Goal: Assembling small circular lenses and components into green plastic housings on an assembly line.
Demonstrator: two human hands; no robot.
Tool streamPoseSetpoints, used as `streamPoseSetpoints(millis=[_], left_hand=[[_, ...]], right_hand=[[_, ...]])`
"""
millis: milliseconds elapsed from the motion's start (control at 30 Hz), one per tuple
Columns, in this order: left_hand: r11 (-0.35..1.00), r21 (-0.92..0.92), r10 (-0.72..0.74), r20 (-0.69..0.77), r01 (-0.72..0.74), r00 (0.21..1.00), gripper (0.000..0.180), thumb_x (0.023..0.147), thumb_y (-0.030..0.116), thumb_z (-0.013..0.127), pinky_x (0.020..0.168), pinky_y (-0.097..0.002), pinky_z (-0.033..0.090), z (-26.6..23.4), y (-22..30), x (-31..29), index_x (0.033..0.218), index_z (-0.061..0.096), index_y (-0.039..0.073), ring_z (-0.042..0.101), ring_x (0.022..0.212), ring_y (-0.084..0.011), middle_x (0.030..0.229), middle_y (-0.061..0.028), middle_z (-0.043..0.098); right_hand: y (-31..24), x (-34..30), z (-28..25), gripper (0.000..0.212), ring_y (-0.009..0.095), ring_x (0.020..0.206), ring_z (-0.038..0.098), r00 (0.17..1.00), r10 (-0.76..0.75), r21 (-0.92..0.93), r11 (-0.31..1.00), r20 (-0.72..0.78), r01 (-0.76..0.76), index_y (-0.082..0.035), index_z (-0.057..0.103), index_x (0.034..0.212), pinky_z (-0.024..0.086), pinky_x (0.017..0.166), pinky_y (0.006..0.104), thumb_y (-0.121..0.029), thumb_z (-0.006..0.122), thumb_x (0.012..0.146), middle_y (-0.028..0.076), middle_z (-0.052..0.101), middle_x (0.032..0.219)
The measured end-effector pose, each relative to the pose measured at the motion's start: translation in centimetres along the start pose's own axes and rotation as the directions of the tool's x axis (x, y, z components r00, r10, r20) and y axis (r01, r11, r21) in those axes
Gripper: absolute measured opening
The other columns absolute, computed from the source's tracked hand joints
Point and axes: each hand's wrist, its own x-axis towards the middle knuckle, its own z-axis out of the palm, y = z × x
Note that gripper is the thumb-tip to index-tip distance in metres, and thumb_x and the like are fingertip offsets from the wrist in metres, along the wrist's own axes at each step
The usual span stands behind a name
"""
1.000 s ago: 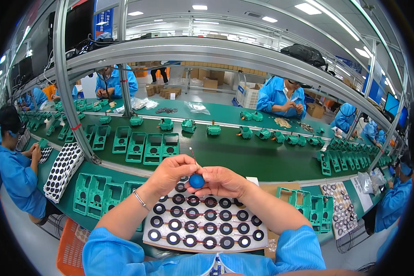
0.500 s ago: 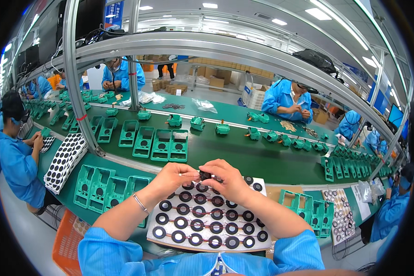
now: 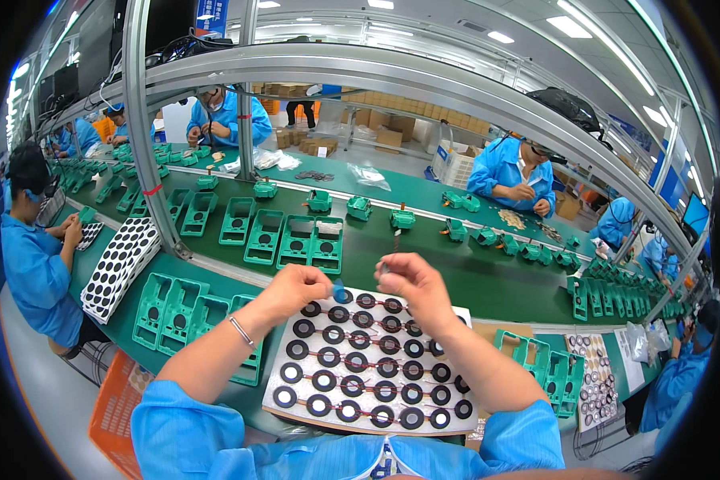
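My left hand [image 3: 294, 290] pinches a small piece of translucent blue film [image 3: 339, 290] at its fingertips. To its right, my right hand [image 3: 421, 293] grips a small dark round speaker [image 3: 385, 269] between thumb and fingers, partly hidden by them; a thin lead rises from it. Both hands hover over the far edge of a white foam sheet [image 3: 310, 366]. Rows of black ring-shaped speakers [image 3: 329, 357] with pale or grey centres lie on that sheet, red wires running between them.
Green plastic housings [image 3: 182, 317] stand left of the sheet, with more housings [image 3: 531, 356] on its right. Beyond lies a dark green belt [image 3: 480, 280] carrying further housings. A metal frame post [image 3: 140, 120] rises at left; an orange crate [image 3: 116, 408] sits below. Co-workers in blue surround the line.
My hands, earlier together at the dark speaker, have moved apart. Blue film now shows at the left fingertips, while the speaker stays in my right hand. The whole view has shifted slightly.
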Motion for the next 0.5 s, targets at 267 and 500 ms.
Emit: streamPoseSetpoints(millis=[267,500], left_hand=[[0.460,0.880,0.306,-0.031,-0.119,0.951,0.010,0.071,0.012,0.061,0.063,-0.0340,0.045,-3.7,-1.7,1.9,0.072,0.065,0.003,0.056,0.065,-0.0250,0.069,-0.0102,0.062],[0.189,0.981,0.233,0.005,-0.050,0.972,0.010,0.071,0.015,0.058,0.075,-0.0388,0.042,-3.7,-1.8,2.6,0.072,0.067,0.010,0.052,0.081,-0.0292,0.075,-0.0084,0.062]], right_hand=[[-1.2,-0.6,-1.0,0.036,0.014,0.091,0.057,0.972,0.211,0.167,0.960,0.103,-0.226,-0.002,0.048,0.118,0.049,0.077,0.0272,-0.014,0.058,0.086,0.007,0.057,0.103],[-1.8,-1.0,-1.0,0.033,0.020,0.094,0.059,0.949,0.228,0.300,0.909,0.220,-0.288,0.000,0.046,0.118,0.049,0.083,0.0290,-0.014,0.054,0.089,0.011,0.057,0.104]])
